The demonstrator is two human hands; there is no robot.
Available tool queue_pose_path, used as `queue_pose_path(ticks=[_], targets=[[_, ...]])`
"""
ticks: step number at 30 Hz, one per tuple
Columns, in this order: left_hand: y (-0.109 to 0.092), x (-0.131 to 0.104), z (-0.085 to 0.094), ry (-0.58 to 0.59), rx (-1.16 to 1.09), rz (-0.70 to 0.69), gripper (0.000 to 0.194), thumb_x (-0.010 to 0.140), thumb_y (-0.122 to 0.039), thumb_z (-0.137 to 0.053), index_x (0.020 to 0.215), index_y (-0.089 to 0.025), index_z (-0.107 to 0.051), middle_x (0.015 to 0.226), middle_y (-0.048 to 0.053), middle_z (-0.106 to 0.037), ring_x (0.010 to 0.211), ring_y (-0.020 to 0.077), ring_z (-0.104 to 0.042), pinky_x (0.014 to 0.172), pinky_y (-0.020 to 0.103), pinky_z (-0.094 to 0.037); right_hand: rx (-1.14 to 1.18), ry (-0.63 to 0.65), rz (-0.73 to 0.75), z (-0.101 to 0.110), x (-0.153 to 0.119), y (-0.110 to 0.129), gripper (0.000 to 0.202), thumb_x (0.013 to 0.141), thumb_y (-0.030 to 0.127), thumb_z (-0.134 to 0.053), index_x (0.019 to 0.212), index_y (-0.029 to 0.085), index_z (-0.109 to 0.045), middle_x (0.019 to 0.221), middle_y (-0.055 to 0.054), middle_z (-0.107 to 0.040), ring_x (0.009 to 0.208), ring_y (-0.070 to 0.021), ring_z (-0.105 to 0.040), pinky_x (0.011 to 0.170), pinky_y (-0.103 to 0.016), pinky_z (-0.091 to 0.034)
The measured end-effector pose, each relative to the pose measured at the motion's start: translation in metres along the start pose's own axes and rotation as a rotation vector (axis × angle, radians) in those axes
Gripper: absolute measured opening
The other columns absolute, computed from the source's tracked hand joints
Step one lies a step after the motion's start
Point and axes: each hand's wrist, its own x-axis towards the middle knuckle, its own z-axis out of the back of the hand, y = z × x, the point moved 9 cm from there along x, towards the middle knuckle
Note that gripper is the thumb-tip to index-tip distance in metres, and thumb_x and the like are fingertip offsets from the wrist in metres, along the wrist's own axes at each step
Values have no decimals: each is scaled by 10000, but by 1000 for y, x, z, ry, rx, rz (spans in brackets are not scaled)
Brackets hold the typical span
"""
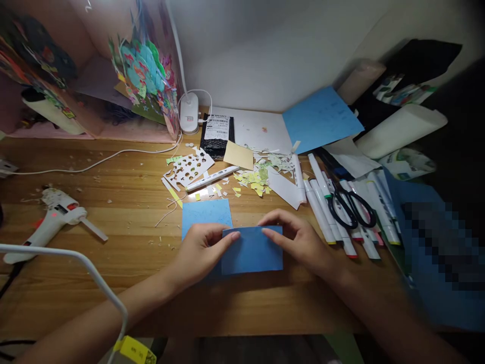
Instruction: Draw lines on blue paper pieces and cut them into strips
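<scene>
Between my two hands is a small blue piece of paper (252,255), raised a little above the table's front part. My left hand (200,253) pinches its upper left corner, thumb on the near face. At the upper right edge, my right hand (299,242) grips it between thumb and fingers; the fingertips behind the paper are partly hidden. Another blue paper sheet (204,212) lies flat on the wooden table (132,202), just beyond my left hand and partly covered by it.
A glue gun (56,222) lies at left, with a white tube (98,278) crossing in front. Paper scraps (261,177) and a marker (212,178) lie beyond my hands. At right are black-handled scissors (350,205) on several markers (322,212); a larger blue sheet (322,119) leans behind.
</scene>
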Motion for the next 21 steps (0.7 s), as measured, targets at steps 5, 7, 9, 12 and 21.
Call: queue_pose_path(ticks=[5,7,9,12,21], targets=[[-16,-11,-16,78,174,-213,306,908,-246,-485,633,-138,-563,525,-66,-310,492,64,-259,473,206,-210,-58,74,94,-12,-2,12,105,822,269,-623,763,182,-625,783,-21,-610,743,-143,-557,672,-259,-426],[-18,-15,-19,86,175,-256,285,911,-221,-483,660,-136,-587,521,-67,-332,483,63,-269,475,203,-221,-51,98,89,-18,-5,14,112,821,259,-619,746,175,-615,760,-20,-602,730,-142,-553,661,-260,-426],[-20,-16,-19,71,171,-283,280,912,-218,-483,673,-135,-605,518,-65,-347,479,66,-278,475,203,-229,-45,100,75,-19,-6,15,118,818,251,-615,733,170,-608,744,-20,-597,716,-141,-548,651,-260,-428],[-21,-15,-14,36,184,-283,286,914,-241,-486,688,-140,-631,517,-55,-392,481,74,-306,482,205,-251,-37,83,58,-13,-6,17,134,807,248,-616,704,165,-593,714,-17,-589,689,-138,-541,640,-259,-432],[-10,-1,8,-32,208,-136,323,892,-368,-508,702,-164,-670,554,-21,-499,522,110,-402,503,216,-308,-53,114,-49,6,4,-2,179,798,307,-621,700,160,-588,698,-24,-607,660,-137,-546,599,-252,-429]])
